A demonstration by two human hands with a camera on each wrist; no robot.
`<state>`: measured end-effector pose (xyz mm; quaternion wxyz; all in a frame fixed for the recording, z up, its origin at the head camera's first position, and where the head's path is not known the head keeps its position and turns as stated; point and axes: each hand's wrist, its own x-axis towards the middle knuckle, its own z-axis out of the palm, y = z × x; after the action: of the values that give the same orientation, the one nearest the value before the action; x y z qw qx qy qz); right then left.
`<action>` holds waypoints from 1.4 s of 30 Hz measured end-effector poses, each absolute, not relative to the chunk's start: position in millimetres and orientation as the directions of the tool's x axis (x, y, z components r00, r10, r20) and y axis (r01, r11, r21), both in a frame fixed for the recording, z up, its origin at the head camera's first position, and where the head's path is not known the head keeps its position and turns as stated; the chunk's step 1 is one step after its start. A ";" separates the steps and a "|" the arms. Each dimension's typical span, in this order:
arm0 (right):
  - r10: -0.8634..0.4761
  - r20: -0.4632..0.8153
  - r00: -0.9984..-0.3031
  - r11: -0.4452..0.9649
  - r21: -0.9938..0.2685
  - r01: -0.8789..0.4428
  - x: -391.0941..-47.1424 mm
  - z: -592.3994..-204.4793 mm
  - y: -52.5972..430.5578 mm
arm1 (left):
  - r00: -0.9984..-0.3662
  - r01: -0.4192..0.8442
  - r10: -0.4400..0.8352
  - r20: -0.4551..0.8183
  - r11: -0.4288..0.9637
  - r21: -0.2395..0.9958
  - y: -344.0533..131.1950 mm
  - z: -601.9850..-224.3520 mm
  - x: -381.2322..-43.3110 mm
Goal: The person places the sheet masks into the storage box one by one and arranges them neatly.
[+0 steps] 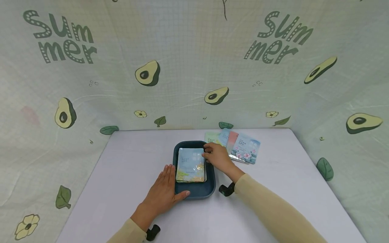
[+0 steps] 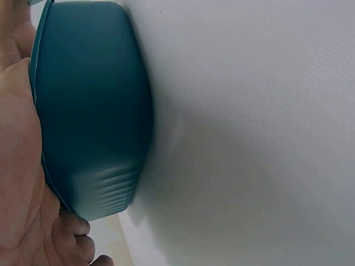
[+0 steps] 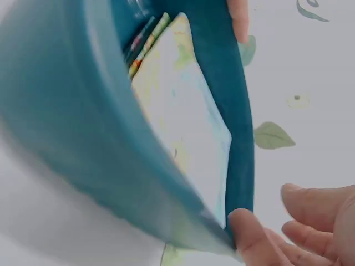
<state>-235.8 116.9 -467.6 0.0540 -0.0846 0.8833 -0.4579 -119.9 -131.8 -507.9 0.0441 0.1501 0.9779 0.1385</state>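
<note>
Two long beige sleeves [image 1: 279,209] are seen nearest the head camera, with one small black device [image 1: 153,233] worn at each wrist, two in all. At the left, the left hand [image 1: 165,192] is laid along the left rim of a deep, blue-green, rounded rectangular tray [image 1: 198,191]; its four fingers are straight and pressed together, its thumb is stretched apart over the near left corner, and in the left wrist view the palm is held to the rim.

One stack of flat, glossy square packets [image 1: 190,162] is held in the tray; its top packet is printed light blue with yellow and green, and at least three edges can be counted in the right wrist view.

At the far right corner, the right hand [image 1: 219,157] is reached across, its fingers loosely bent and parted, with one fingertip touching the rim. Farther right, four overlapping square packets [image 1: 246,148] are fanned on the white table [image 1: 121,184]: green, blue, pink and flowered blue. Five avocados and two "Summer" prints are borne by the pale curtain [image 1: 182,44] behind.
</note>
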 end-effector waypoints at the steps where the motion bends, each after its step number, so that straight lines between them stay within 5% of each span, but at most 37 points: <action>1: -0.187 -0.008 -0.982 0.560 -0.822 -0.100 -235.9 -466.7 120.4 | -0.952 0.279 0.304 -0.045 0.916 0.288 -131.9 -508.1 -119.9; 11: -0.112 0.177 -0.978 0.780 -0.594 -0.197 -249.7 -486.8 192.8 | -0.952 0.270 0.301 -0.056 0.911 0.311 -132.5 -508.4 -119.2; 19: -0.181 0.063 -0.981 0.902 -0.387 -0.191 -255.2 -510.2 245.7 | -0.954 0.264 0.295 -0.059 0.914 0.309 -133.2 -507.9 -118.7; 29: -0.354 -0.052 -0.934 0.877 -0.365 -0.312 -239.4 -527.4 258.7 | -0.952 0.264 0.299 -0.067 0.910 0.319 -132.8 -509.1 -120.4; 42: -0.476 -0.022 -0.879 0.836 -0.322 -0.445 -196.7 -520.1 268.1 | -0.949 0.268 0.306 -0.073 0.908 0.321 -133.6 -509.4 -120.2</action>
<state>-196.7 268.1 -520.1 0.0507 -0.2407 0.9567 -0.1557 -120.2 -133.6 -509.4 0.0610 0.1472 0.9749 0.1552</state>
